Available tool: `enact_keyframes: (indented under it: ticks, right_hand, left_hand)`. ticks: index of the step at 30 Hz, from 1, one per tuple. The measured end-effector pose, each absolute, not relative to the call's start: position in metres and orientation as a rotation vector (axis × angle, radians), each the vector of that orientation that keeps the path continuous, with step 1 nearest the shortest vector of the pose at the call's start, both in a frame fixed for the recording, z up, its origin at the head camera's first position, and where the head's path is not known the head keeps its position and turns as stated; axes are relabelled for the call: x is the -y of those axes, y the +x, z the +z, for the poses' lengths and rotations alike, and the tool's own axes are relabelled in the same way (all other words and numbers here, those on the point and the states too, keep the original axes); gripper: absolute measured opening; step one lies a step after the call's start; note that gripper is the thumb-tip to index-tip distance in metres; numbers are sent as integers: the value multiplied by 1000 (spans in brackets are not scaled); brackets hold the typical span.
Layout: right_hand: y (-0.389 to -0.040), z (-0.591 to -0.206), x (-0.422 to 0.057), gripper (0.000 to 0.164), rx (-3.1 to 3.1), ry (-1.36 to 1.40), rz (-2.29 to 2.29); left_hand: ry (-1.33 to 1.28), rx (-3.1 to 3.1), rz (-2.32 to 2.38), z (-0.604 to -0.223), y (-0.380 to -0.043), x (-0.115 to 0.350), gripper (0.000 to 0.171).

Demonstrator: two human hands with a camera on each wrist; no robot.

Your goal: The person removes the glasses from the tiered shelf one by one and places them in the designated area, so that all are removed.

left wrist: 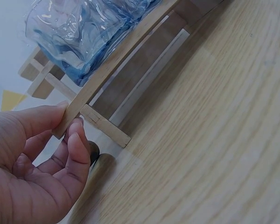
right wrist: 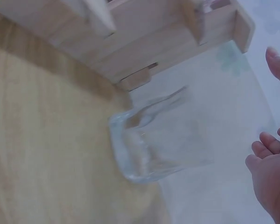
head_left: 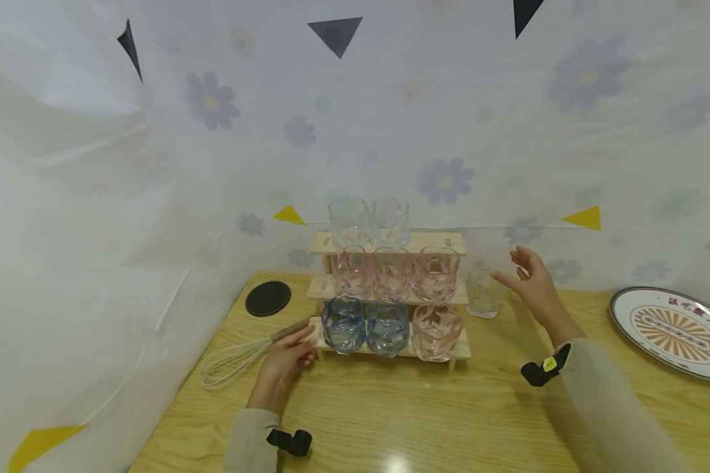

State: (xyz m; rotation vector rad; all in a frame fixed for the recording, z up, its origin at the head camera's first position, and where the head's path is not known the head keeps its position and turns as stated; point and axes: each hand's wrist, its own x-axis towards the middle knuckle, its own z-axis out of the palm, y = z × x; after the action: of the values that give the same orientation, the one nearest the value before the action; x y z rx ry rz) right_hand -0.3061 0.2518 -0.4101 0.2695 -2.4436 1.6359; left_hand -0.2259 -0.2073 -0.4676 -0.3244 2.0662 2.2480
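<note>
A three-step wooden rack (head_left: 464, 349) carries drinking glasses. Two clear glasses (head_left: 390, 223) stand on its top step, three pink glasses (head_left: 392, 274) on the middle one. On the lowest step are two blue glasses (head_left: 387, 328) and a pink glass (head_left: 437, 333). My left hand (left wrist: 42, 163) pinches the left end of the lowest step between thumb and fingers. To the right of the rack, a clear glass (right wrist: 161, 140) stands upright on the table. Beside and above that glass is my right hand (head_left: 535, 289), fingers apart, holding nothing.
A whisk (head_left: 236, 361) lies left of the rack, its handle close to my left hand. Behind it is a round black coaster (head_left: 268, 298). A decorated plate (head_left: 680, 332) sits at the far right. Patterned sheeting (head_left: 378, 131) hangs along the table's back edge.
</note>
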Motion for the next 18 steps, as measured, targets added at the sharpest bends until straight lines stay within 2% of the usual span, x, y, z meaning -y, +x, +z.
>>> enact_keyframes:
  ticks: [9,18]
  right_hand:
    - [-321,-363,-238,90,2426,374,1624]
    - [-331,-328,-202,89,2448,494,1690]
  left_hand:
    - [-338,-2068,2253,-468,-225,208,43]
    - [-339,-2074,2232,-464,-223,207,44]
